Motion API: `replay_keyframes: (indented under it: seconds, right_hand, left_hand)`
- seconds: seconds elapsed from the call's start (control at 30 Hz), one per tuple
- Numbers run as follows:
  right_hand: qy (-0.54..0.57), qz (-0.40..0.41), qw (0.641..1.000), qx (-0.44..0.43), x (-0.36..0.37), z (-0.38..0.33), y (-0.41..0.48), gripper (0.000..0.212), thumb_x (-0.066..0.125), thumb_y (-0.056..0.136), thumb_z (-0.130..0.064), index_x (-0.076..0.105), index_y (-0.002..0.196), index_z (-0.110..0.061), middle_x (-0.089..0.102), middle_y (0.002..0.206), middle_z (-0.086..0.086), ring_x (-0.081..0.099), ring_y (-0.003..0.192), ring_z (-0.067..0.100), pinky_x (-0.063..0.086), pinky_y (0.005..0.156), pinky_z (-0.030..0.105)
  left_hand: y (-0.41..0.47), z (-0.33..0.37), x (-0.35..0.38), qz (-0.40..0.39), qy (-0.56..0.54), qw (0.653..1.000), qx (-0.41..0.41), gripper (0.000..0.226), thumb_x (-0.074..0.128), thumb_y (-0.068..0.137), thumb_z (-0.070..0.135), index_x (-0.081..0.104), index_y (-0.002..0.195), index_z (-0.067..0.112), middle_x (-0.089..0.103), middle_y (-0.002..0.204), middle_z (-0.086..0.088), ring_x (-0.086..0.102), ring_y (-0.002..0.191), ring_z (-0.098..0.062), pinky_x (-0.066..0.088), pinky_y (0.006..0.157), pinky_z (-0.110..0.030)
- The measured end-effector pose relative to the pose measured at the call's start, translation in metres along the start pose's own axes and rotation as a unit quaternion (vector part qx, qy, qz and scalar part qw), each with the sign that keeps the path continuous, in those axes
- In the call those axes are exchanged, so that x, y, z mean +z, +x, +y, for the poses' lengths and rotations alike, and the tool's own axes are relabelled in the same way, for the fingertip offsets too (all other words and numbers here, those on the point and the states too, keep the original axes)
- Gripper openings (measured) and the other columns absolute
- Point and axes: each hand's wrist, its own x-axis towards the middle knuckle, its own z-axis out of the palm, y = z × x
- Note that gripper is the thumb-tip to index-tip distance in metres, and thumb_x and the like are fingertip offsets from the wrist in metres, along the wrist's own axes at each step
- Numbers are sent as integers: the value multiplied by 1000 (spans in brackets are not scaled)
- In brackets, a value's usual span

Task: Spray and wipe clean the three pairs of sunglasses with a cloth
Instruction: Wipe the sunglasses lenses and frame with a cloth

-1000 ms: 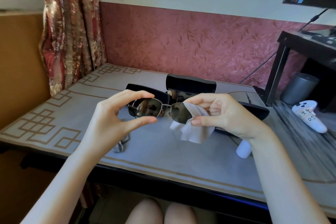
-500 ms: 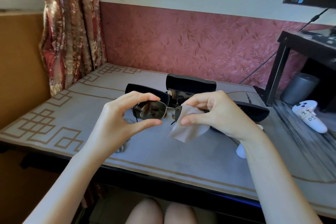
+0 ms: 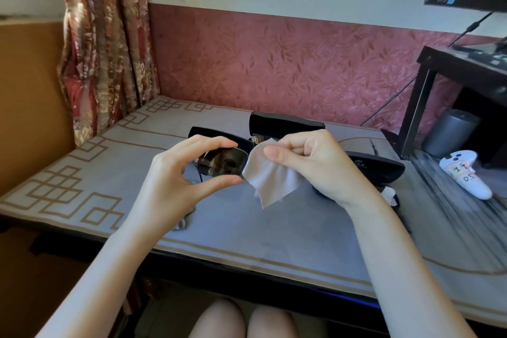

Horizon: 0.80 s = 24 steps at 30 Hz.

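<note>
My left hand (image 3: pixel 175 175) pinches a pair of dark-lensed sunglasses (image 3: pixel 223 163) by the left lens rim, held above the table. My right hand (image 3: pixel 310 162) pinches a pale cloth (image 3: pixel 270 181) around the other lens, which the cloth hides. Behind my hands stand black glasses cases: an open one (image 3: pixel 219 134) at the left, an open one (image 3: pixel 285 125) at the back, and a shut one (image 3: pixel 378 167) at the right. Part of another pair of glasses (image 3: pixel 186 221) shows on the table under my left wrist. A bit of something white (image 3: pixel 389 195) pokes out behind my right wrist.
The table has a grey mat (image 3: pixel 247 228) with a tan border pattern. A white game controller (image 3: pixel 466 175) lies at the right, near a black stand (image 3: pixel 428 90) and a grey cylinder (image 3: pixel 447 132). A curtain (image 3: pixel 101 44) hangs at the back left.
The sunglasses have turned and shifted, so only one lens shows now. My right hand has moved the cloth over the other lens, covering it fully.
</note>
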Motion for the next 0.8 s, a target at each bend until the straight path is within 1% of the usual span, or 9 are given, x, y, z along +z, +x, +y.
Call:
replay_keyframes:
  seconds: [0.13, 0.2, 0.27, 0.33, 0.4, 0.5, 0.6, 0.7, 0.8]
  right_hand:
    - [22, -3, 1000, 9, -9, 4, -3, 27, 63, 89, -26, 74, 92, -2, 74, 84, 16, 63, 74, 14, 44, 72, 25]
    - [36, -6, 999, 10, -12, 6, -6, 29, 61, 85, -29, 74, 91, -4, 74, 81, 6, 64, 74, 10, 44, 72, 21]
    - [50, -6, 999, 8, -15, 10, -8, 24, 59, 83, -29, 73, 87, -10, 73, 78, -5, 64, 72, 4, 45, 71, 13]
    - [68, -7, 998, 9, -18, 13, -10, 18, 59, 82, -26, 72, 87, -14, 73, 77, -10, 65, 73, 1, 45, 71, 10]
    - [90, -10, 996, 11, -19, 18, -12, 16, 60, 81, -24, 72, 90, -17, 74, 80, -8, 66, 77, 3, 46, 71, 11]
    - [125, -24, 992, 16, -21, 22, -15, 12, 68, 84, -23, 77, 92, -23, 75, 86, -3, 68, 82, 8, 50, 75, 17]
    - [134, -48, 990, 15, -25, 22, -18, 20, 67, 84, -14, 75, 102, -17, 75, 96, 6, 70, 90, 17, 52, 80, 24]
    - [125, -63, 990, 11, -27, 21, -19, 31, 71, 79, -7, 72, 109, -12, 74, 106, 9, 69, 101, 21, 52, 89, 27]
    - [105, -59, 993, 13, -26, 19, -19, 35, 76, 74, -4, 71, 109, -11, 75, 104, 9, 70, 100, 20, 52, 92, 27]
  left_hand:
    - [1, -1, 0, 10, -20, 1000, -4, 40, 75, 69, 43, 67, 106, 33, 66, 104, 16, 62, 98, -7, 46, 90, -22]
    - [1, -2, 0, 14, -36, 999, -10, 40, 74, 68, 42, 68, 106, 31, 66, 103, 16, 63, 98, -8, 46, 90, -22]
    - [0, -3, 1, 19, -51, 998, -14, 42, 75, 68, 41, 67, 107, 29, 67, 104, 16, 63, 101, -7, 45, 91, -21]
    - [-1, -3, 0, 23, -60, 998, -17, 43, 75, 68, 40, 65, 108, 29, 67, 105, 16, 61, 102, -3, 43, 91, -15]
    - [-1, -4, 0, 23, -69, 997, -20, 44, 75, 67, 39, 66, 109, 28, 67, 105, 16, 61, 102, -3, 42, 91, -13]
    - [-1, -4, -1, 19, -74, 997, -20, 43, 75, 68, 38, 66, 109, 27, 68, 106, 14, 62, 104, -5, 42, 92, -13]
    - [-1, -4, -2, 16, -76, 997, -17, 43, 75, 68, 37, 66, 109, 28, 67, 106, 14, 62, 103, -3, 42, 91, -12]
    - [-1, -5, -2, 19, -78, 996, -23, 43, 75, 68, 38, 66, 109, 30, 68, 105, 17, 62, 104, -5, 43, 92, -13]
    - [-2, -5, -1, 18, -72, 997, -20, 43, 75, 68, 38, 65, 110, 29, 67, 106, 16, 62, 104, -5, 43, 92, -12]
